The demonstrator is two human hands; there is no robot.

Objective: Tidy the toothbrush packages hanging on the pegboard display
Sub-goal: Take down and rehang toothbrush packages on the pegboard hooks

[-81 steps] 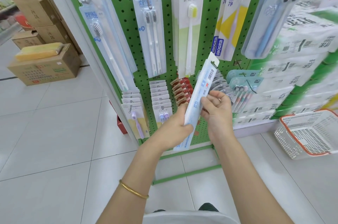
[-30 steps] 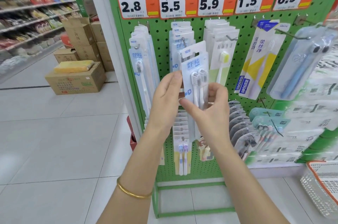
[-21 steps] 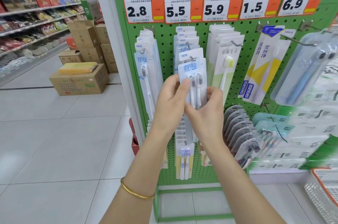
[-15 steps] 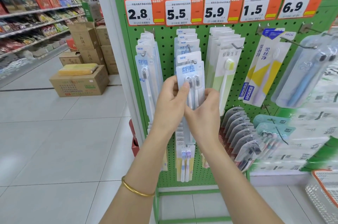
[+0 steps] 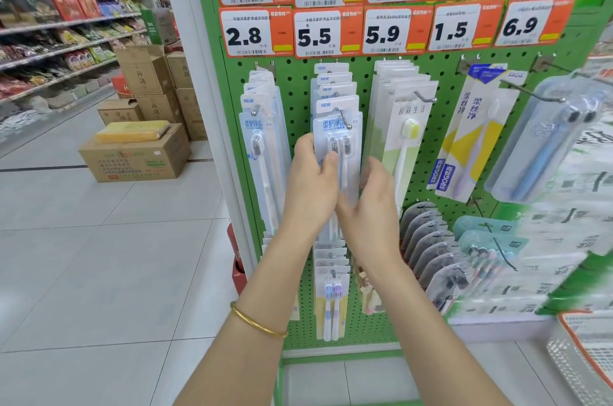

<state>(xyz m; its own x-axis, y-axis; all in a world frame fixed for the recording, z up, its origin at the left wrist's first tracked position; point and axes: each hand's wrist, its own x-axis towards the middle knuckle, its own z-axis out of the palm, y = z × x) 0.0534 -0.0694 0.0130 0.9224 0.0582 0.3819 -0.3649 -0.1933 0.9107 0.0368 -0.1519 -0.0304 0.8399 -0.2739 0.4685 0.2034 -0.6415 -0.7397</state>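
Twin-brush pkg (image 5: 336,131) hangs vertical, heads up; L hand (image 5: 310,188) grip pinches it, R hand (image 5: 370,206) grip loose beside

A clear twin toothbrush pack (image 5: 338,137), blue-labelled with two dark-bristled brushes, hangs upright at the front of the second hook (image 5: 347,124) from the left edge of the green pegboard (image 5: 298,100), matching packs (image 5: 333,80) stacked behind it against the pegboard.

Twin-brush pack (image 5: 338,140) hangs frontmost on pegboard (image 5: 298,87) (below price tags (image 5: 318,32)).
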